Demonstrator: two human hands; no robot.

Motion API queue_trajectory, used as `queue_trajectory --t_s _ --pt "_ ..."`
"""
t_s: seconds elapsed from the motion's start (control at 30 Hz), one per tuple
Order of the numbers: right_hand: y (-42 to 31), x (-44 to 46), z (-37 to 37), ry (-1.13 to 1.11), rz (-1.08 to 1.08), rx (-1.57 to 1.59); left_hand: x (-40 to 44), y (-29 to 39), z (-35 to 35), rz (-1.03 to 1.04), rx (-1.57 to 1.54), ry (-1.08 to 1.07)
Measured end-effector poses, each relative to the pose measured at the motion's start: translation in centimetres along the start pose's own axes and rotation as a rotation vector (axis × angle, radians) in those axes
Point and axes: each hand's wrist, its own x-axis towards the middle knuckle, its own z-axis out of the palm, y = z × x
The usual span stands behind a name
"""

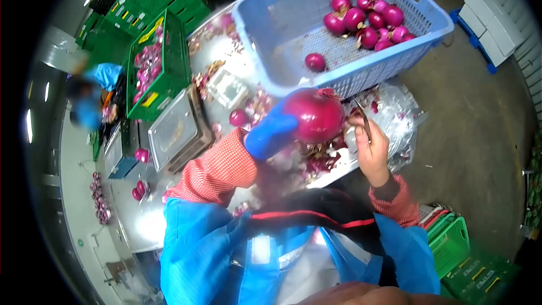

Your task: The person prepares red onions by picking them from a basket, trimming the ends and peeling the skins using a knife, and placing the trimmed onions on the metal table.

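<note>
My left hand [270, 134], in a blue glove, is closed around a large red onion [316, 117] held up close to the camera. The dry, trimmed-looking end of this onion points up and to the right. Bare and without a glove, my right hand [374, 157] grips a small knife [367, 123], its thin dark blade slanting up beside the onion. Whether the blade touches the onion, I cannot tell. Below the hands, onion skins [322, 164] lie scattered over the metal table [148, 209].
A blue plastic basket [282, 34] holding several red onions stands ahead. To the left are a weighing scale [176, 127] and a green crate [176, 59] of bagged onions. Clear plastic bags [403, 118] lie at right. A blurred co-worker [84, 101] is at far left.
</note>
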Motion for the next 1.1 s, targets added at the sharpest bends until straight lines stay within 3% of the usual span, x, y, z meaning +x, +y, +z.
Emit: queue_trajectory --t_s 0.03,0.17,0.37,0.47,0.67,0.77,0.93,1.1 --pt "-0.5 0.1 0.6 0.005 -0.176 -0.070 -1.6 -0.7 -0.2 0.003 0.010 0.042" --pt "-3.1 -1.0 2.1 -0.165 -0.368 -0.391 -5.8 -3.0 -1.8 0.105 0.301 0.142" --pt "-4.1 -2.9 4.1 -0.246 -0.438 -0.615 -8.8 -4.1 -0.9 0.102 0.385 0.182" --pt "-3.4 -3.6 4.7 -0.269 -0.403 -0.628 -9.3 -4.7 -1.4 0.098 0.458 0.185" --pt "-1.2 -5.5 4.9 -0.215 -0.297 -0.563 -9.9 -5.1 -1.4 0.121 0.317 0.150" --pt "-1.5 -5.7 5.2 -0.192 -0.269 -0.555 -9.7 -5.2 -1.7 0.183 0.509 0.118" --pt "0.9 -6.1 5.0 -0.081 -0.245 -0.571 -10.2 -4.9 -2.2 0.158 0.512 0.212" --pt "-3.3 -4.9 4.7 -0.248 0.010 -0.096 -9.8 -5.0 -2.3 0.120 0.573 0.281"
